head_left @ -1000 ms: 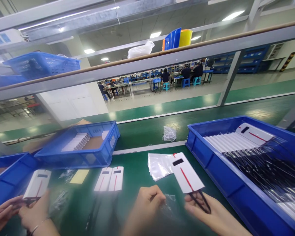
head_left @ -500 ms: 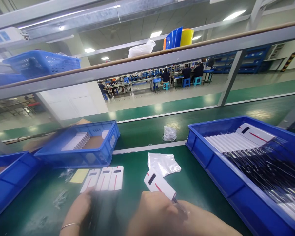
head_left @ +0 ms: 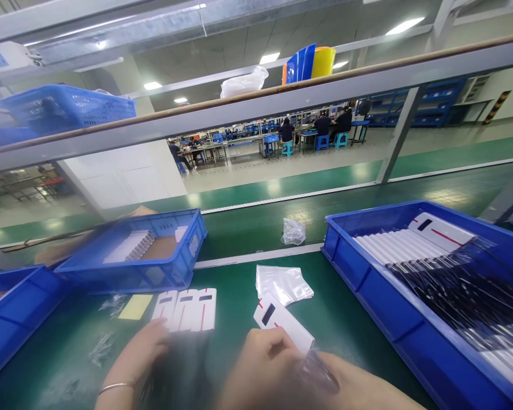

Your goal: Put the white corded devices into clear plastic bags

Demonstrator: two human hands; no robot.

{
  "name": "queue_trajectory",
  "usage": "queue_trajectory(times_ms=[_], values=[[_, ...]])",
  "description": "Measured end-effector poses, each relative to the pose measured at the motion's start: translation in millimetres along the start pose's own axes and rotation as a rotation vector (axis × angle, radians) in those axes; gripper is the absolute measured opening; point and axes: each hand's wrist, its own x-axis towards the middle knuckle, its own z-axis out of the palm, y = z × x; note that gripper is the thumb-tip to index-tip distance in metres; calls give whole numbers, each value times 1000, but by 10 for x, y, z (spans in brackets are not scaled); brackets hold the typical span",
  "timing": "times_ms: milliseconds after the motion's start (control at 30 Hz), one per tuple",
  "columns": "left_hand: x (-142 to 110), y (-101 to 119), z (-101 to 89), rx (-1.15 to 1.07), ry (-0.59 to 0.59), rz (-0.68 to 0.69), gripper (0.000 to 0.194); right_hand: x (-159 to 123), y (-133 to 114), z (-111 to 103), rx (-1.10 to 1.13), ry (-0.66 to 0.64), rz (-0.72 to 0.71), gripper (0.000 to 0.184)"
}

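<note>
My left hand [head_left: 260, 364] is curled low in the middle, its fingers closed on a white card with a red stripe and a black window [head_left: 282, 327]. The card's near end runs into a dark clear plastic sleeve [head_left: 320, 373]. My right hand [head_left: 363, 384] lies under that sleeve; its fingers are hidden behind my left hand. To the left, another person's hand with a bracelet [head_left: 147, 350] touches the near end of a row of three white cards [head_left: 188, 310] lying flat on the green bench [head_left: 350, 319].
A large blue bin [head_left: 367, 296] of white cards and black cords stands at the right. Flat clear bags [head_left: 284, 283] lie behind my card. Two blue bins [head_left: 145, 267] [head_left: 12, 324] stand at the left, beside a yellow slip [head_left: 135, 306]. A crumpled bag [head_left: 293, 232] sits on the conveyor.
My card swung from the right to the middle and now lies lower, tilted left. The other person's hand brought a third card to the row.
</note>
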Motion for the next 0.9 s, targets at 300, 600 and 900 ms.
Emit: queue_trajectory(times_ms=[300, 600, 900], values=[[455, 715, 1831, -75, -126, -73, 32, 161, 125, -88, 119, 257, -216, 35], [520, 749, 1904, -145, -102, -184, 49, 171, 77, -124, -40, 445, -272, 33], [506, 634, 1610, -181, -28, -166, 48, -352, 343, -429, -300, 637, -81, 66]])
